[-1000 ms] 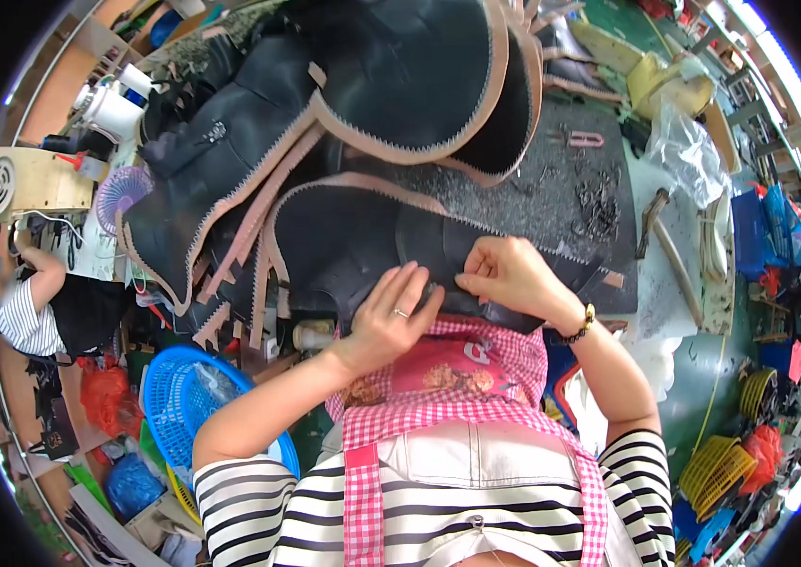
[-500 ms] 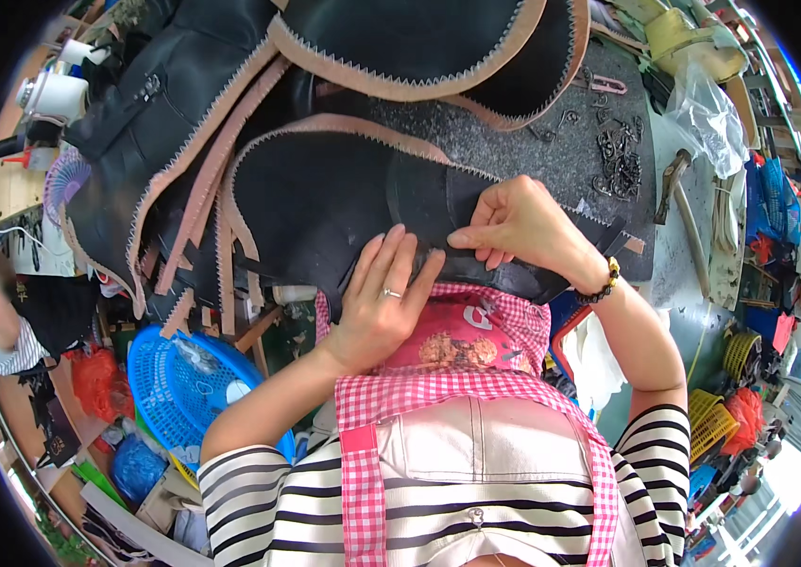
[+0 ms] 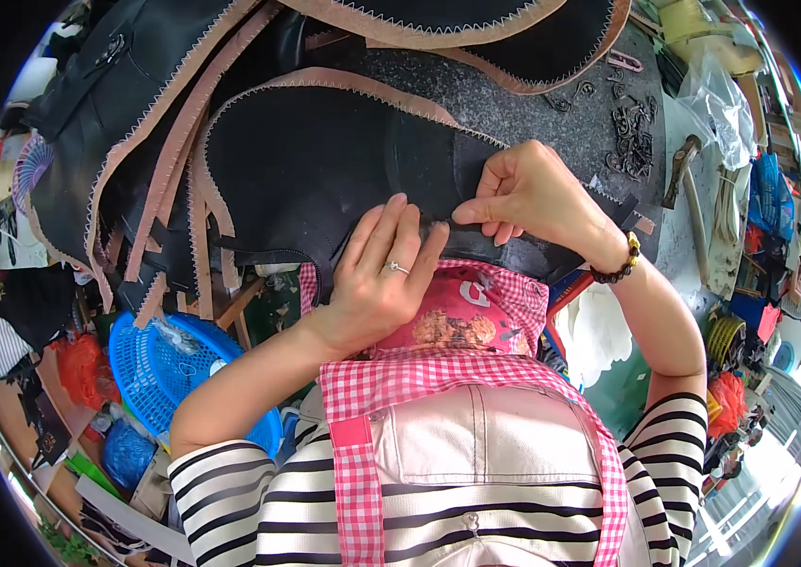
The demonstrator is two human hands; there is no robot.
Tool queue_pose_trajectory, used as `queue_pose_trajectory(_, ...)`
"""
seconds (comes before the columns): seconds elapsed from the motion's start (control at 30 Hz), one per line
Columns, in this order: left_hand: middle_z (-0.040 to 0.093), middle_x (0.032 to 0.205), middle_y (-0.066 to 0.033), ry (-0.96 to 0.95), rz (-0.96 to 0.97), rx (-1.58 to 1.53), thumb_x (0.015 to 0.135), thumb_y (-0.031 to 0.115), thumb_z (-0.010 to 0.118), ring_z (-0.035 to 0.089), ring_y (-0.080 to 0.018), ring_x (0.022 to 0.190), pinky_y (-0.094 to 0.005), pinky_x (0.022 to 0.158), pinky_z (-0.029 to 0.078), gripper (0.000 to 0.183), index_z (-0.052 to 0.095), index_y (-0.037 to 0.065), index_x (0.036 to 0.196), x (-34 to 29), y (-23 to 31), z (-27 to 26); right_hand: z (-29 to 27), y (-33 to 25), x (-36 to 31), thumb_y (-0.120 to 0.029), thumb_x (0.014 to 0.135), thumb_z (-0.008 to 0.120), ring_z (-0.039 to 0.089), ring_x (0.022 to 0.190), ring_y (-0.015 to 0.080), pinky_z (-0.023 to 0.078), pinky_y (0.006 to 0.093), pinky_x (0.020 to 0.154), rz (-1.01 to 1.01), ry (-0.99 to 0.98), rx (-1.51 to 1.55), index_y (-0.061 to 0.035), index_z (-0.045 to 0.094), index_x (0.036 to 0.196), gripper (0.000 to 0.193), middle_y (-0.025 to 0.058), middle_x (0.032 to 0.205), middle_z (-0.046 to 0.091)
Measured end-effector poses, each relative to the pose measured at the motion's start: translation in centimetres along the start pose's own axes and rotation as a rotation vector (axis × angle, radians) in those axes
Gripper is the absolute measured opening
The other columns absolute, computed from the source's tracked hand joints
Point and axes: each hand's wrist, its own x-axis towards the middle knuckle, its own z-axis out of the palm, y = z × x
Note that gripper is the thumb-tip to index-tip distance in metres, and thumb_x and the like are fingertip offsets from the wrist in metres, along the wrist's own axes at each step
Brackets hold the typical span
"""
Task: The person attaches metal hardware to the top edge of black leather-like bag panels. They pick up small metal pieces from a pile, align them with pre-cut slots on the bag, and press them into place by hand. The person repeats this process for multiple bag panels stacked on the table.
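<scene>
The black leather panel (image 3: 315,161), edged in tan with zigzag stitching, is laid beneath both hands. By the left hand (image 3: 377,274) it is pressed flat, fingers extended and slightly parted. Thumb and forefinger of the right hand (image 3: 537,198) are brought together just above its surface; what is pinched cannot be told. Beyond the right hand, dark metal pieces (image 3: 632,137) and a hammer (image 3: 691,184) are seen; a blue plastic basket (image 3: 141,364) is placed left of the left forearm.
</scene>
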Motion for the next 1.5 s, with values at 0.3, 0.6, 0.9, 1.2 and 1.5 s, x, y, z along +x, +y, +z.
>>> queue_pose_trajectory(0.3,0.058,0.112,-0.0245,-0.005,0.027,0.014,0.077,0.006,0.061,0.06,-0.0411,0.11,-0.0468,0.089,0.053,0.035,0.069,0.001,0.111,0.1,0.0,-0.1,0.1,-0.2,-0.2,-0.023,0.074,0.08,0.067,0.055,0.0205,0.052,0.0296,0.053,-0.062,0.019,-0.15,0.0,0.065,0.065,0.029,0.0116,0.06,0.066)
queue_pose_trajectory(0.6,0.061,0.108,-0.0244,-0.005,0.033,0.049,0.074,0.008,0.063,0.062,-0.0389,0.108,-0.045,0.089,0.053,0.034,0.07,-0.001,0.106,0.5,0.1,-0.5,1.8,1.6,-1.3,-0.028,0.076,0.075,0.065,0.058,0.0283,0.051,0.034,0.055,-0.399,0.216,-0.304,-0.0031,0.062,0.07,0.029,0.0111,0.06,0.064)
queue_pose_trajectory(0.9,0.062,0.111,-0.0256,0.018,0.106,0.08,0.075,0.005,0.063,0.061,-0.0393,0.111,-0.045,0.091,0.053,0.03,0.069,-0.005,0.102,0.2,-0.4,-0.3,2.7,2.2,-1.2,-0.037,0.086,0.067,0.062,0.053,0.0293,0.048,0.0397,0.049,-0.654,0.313,-0.689,-0.0026,0.056,0.074,0.038,0.0133,0.061,0.061)
queue_pose_trajectory(1.2,0.061,0.111,-0.0263,0.013,0.095,0.054,0.076,0.005,0.062,0.062,-0.04,0.11,-0.0452,0.09,0.053,0.026,0.069,-0.005,0.099,-0.1,-0.4,-0.3,1.9,1.3,-1.1,-0.032,0.078,0.074,0.062,0.052,0.0278,0.048,0.0363,0.05,-0.444,0.243,-0.403,-0.0026,0.059,0.065,0.035,0.0116,0.055,0.06)
queue_pose_trajectory(1.5,0.061,0.111,-0.0266,0.009,0.081,0.045,0.076,0.006,0.062,0.062,-0.0395,0.109,-0.0469,0.089,0.053,0.028,0.068,-0.005,0.101,0.2,-0.2,-0.3,-0.2,0.2,-0.2,-0.033,0.074,0.078,0.064,0.053,0.0262,0.049,0.0331,0.053,-0.125,-0.003,-0.031,-0.0021,0.063,0.065,0.035,0.0125,0.056,0.062)
